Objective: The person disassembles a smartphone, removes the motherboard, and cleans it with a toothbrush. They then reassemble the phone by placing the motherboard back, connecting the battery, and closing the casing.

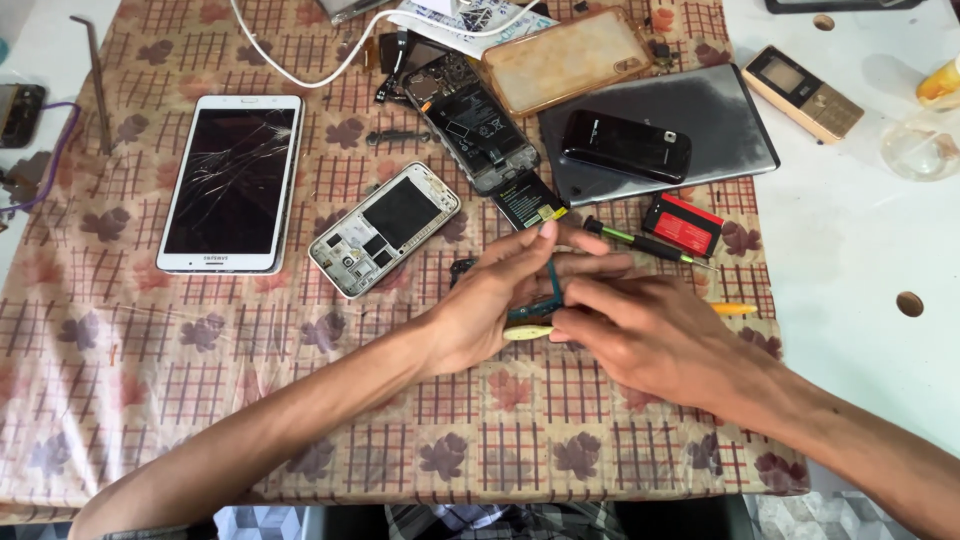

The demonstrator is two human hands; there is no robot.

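1. Small teal-edged circuit board (548,290), mostly hidden; pinched in left hand (495,305) fingers, low over the checked leaf-print cloth surface (200,400).
2. Right hand (650,335) closed on a pale yellow flat pry tool (528,332), tip at the board, probably touching.
3. Nearby: white cracked-screen tablet (232,183), opened white phone frame (385,228), green-handled screwdriver (640,242), red-black battery (683,224).

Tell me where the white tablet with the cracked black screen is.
In the head view, the white tablet with the cracked black screen lies flat at upper left, beside the opened white phone.
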